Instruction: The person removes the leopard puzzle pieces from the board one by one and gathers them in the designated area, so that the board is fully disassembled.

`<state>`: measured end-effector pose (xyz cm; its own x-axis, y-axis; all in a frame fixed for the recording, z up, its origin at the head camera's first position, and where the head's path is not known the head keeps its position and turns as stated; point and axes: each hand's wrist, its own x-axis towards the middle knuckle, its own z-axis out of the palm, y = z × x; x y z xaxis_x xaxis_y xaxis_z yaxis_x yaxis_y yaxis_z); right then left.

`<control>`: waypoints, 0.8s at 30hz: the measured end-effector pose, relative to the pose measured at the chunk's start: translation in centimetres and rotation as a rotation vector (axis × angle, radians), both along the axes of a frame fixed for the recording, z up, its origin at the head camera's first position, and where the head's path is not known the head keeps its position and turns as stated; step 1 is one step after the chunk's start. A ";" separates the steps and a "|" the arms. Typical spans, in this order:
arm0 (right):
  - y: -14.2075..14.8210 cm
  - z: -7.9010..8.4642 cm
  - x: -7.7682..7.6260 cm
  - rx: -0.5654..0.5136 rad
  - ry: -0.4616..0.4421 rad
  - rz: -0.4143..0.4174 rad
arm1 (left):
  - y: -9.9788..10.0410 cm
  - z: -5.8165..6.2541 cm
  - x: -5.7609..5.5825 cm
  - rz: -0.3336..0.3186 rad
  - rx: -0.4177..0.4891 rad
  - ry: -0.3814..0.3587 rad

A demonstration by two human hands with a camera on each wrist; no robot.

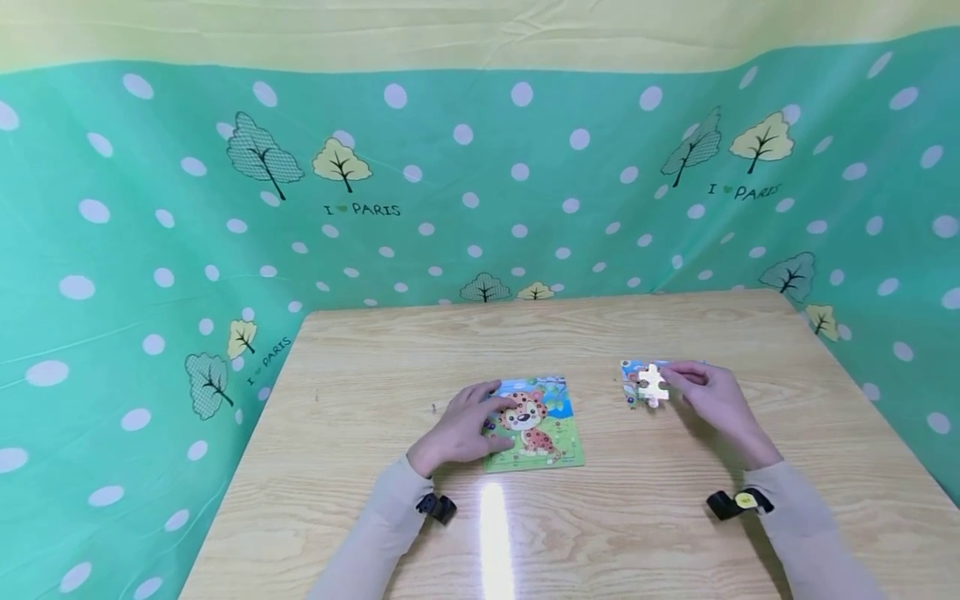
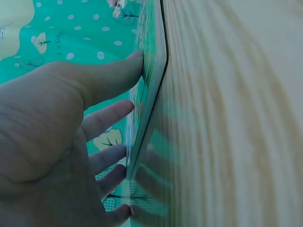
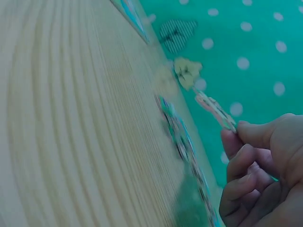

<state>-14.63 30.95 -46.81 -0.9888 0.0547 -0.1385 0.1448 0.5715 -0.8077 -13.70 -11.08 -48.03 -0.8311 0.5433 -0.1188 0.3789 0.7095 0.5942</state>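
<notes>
A square puzzle board with a cartoon spotted leopard lies flat on the table, blue at its top and green at its bottom. On the board's left side rests my left hand, thumb and fingers spread, holding nothing up. In the left wrist view its thumb touches the board's face. My right hand pinches one jigsaw piece, pale side up, between thumb and index finger. In the right wrist view this piece is raised above several colourful puzzle pieces on the table.
The wooden table carries the board near its middle and the loose pieces to the right. A green dotted cloth with printed trees hangs behind and at both sides. Light glares on the tabletop in front of the board.
</notes>
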 end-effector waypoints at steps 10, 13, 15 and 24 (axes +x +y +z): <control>3.5 -1.2 0.5 0.130 -0.066 0.009 | -0.2 0.1 0.1 0.006 -0.005 -0.020; 3.7 -1.5 0.5 0.209 -0.039 0.017 | -0.2 0.1 0.1 0.006 -0.001 -0.022; 3.7 -1.6 0.4 0.246 -0.028 0.022 | -0.2 0.1 0.1 0.005 0.005 -0.022; 3.3 -2.0 0.0 0.303 0.021 0.032 | -0.3 -0.1 0.0 -0.002 0.020 -0.013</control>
